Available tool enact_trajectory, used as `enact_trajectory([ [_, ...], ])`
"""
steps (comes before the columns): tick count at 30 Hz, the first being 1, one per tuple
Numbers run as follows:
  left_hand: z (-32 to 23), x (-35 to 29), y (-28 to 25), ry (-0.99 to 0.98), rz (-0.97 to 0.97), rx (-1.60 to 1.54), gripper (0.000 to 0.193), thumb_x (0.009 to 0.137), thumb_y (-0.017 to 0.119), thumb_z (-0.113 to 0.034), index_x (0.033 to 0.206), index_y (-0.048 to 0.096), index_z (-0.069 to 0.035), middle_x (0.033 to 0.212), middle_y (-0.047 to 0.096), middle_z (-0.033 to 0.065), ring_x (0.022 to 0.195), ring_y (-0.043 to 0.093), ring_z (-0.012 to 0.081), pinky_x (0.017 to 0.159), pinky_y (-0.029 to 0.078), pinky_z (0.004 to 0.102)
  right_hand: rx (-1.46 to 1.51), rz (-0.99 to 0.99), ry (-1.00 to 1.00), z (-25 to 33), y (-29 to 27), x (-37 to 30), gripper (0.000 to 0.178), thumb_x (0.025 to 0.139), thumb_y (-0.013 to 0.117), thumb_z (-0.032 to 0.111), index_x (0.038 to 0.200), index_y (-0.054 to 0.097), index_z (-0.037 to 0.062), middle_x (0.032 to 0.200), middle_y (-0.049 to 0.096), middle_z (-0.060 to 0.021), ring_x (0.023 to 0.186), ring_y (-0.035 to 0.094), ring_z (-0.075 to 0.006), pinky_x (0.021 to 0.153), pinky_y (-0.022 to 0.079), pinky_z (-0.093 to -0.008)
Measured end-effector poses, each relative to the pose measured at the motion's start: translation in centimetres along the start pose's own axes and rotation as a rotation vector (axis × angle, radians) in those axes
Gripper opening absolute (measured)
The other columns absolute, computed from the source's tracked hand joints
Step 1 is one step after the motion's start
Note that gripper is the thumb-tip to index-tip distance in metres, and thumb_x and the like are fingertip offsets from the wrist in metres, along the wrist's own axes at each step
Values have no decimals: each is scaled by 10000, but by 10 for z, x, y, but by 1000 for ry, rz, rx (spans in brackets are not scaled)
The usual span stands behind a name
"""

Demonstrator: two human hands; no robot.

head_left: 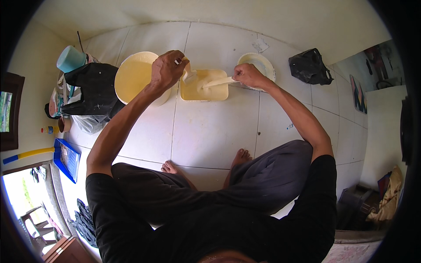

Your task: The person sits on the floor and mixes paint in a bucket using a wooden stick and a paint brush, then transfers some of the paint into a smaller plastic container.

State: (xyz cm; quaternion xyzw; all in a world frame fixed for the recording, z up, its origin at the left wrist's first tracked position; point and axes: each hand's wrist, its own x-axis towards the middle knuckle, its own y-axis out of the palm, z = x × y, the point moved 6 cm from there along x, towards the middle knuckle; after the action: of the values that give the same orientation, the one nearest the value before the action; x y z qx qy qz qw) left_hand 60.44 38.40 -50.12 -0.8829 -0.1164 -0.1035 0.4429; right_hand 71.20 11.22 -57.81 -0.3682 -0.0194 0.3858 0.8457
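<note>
A small yellow rectangular tray (204, 97) of cream paint (210, 90) lies on the floor in front of me. My left hand (167, 69) is closed around the handle of what looks like a paintbrush (190, 77), its paint-coated end hanging over the tray's left side. From the right, my right hand (248, 74) grips a pale flat stick (219, 81), whose tip dips into the paint. Partly behind my left hand and forearm stands a big bucket (133, 76) with a yellowish inside. A round white tub (264, 64) sits just beyond my right hand.
To the left, a black plastic bag (94, 85) lies by a light blue container (71, 59) and other clutter. A blue dustpan (66, 160) leans nearer me. Another black bag (309, 66) rests at the far right by the wall. My bare feet (242, 157) are on the white tiles.
</note>
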Motion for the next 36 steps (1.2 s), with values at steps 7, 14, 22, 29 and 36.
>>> enact_trajectory([
  [7,-3,0,2,-3,8,23,204,907,730,-184,1009,714,-8,961,739,132,775,722,236,713,571,332,-52,55,47,-7,-7,1,158,814,711,121,756,661,-16,630,638,-87,558,615,-156,555,473,-325],
  [14,-9,2,-2,17,-16,-10,182,897,739,-172,991,713,-18,954,736,131,772,723,237,705,568,338,-84,-2,-22,-4,-21,8,163,790,711,133,749,672,-21,618,638,-102,550,609,-180,577,481,-352],
  [22,-8,-1,-4,32,20,47,201,893,698,-281,937,731,-87,907,724,107,793,694,300,737,547,409,-461,-35,-205,13,-24,12,200,777,735,198,819,694,7,825,700,-194,797,675,-362,737,523,-405],
  [29,-2,-7,2,93,-45,49,212,850,689,-234,883,734,-30,856,724,188,783,707,358,700,560,446,-606,-24,-290,39,-14,14,199,782,714,194,875,698,18,841,702,-175,784,677,-364,714,526,-438],
  [36,-3,-1,0,1,-11,-39,217,882,728,-223,896,732,-7,816,736,160,704,721,246,634,557,390,-700,59,-372,81,6,-1,149,671,600,105,711,669,-22,734,663,-263,756,670,-460,669,529,-511],
])
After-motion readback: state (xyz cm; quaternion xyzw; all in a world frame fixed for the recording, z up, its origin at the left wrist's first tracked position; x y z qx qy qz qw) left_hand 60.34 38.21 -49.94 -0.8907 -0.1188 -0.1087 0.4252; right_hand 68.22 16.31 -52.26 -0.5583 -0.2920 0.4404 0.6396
